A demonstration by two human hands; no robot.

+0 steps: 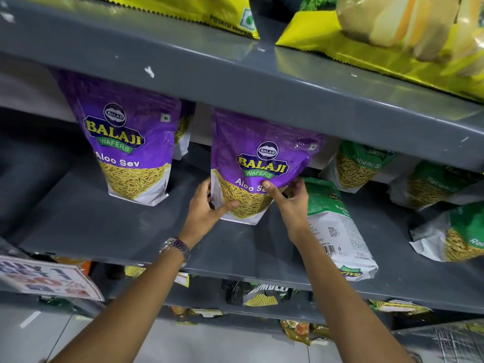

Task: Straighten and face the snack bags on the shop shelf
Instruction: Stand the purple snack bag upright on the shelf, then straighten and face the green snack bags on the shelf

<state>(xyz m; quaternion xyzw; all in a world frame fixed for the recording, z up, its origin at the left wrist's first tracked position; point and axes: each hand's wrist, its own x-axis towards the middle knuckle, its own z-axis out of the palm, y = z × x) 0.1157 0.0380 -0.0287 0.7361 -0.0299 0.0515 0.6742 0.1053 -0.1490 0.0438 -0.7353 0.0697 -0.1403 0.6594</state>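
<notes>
On the grey middle shelf (78, 218), near its middle, stands a purple Aloo Sev bag (258, 163). It stands up with its front facing out, and its top is hidden under the shelf above (235, 82). Both hands hold it low down. The left hand (207, 205) grips the bottom left corner, with the thumb across the front and the fingers tucked behind the edge. The right hand (290, 199) pinches the right side, with the thumb pressed on the front by the words and the fingers curled around the edge. A silver watch (176, 248) sits on the left wrist.

Just beside the right hand, a green and white bag (337, 229) lies flat on its front with its back label and bar code showing. Its top end touches the purple bag's right side. To the left, a second purple Aloo Sev bag (125, 142) stands up and faces out, well apart from the held one. Another purple bag (184, 127) peeks out behind it.

To the right, three green Ratlami Sev bags (361, 166) lean over at a tilt. Yellow bags (392, 35) sit on the shelf above. More snack packs (259, 294) hang below the middle shelf, and a white price sign (47, 279) is at the lower left.
</notes>
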